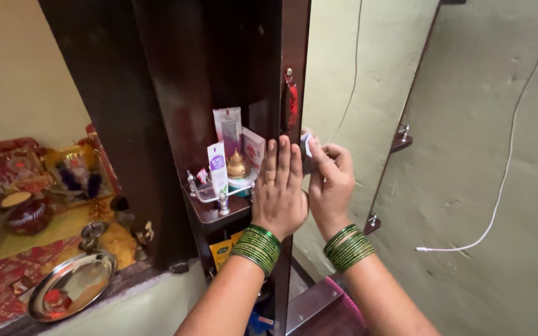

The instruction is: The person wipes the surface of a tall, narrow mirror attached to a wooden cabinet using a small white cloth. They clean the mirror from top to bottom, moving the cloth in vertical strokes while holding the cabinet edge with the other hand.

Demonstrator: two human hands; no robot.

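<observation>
Left hand (279,186) flat, open on cabinet door edge (294,74); right hand (330,180) at 3 o'clock pinching small white packet (307,144); best kept steady, pinch firm.

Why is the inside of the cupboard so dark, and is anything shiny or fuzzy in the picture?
In the head view, the dark wooden cupboard gets little light high up, so its top goes nearly black; the steel plate shows soft glare; the left hand and right hand look fairly sharp, while the red and gold things at the far left edge look slightly soft; the straight cupboard edges lean from lens distortion.
</observation>
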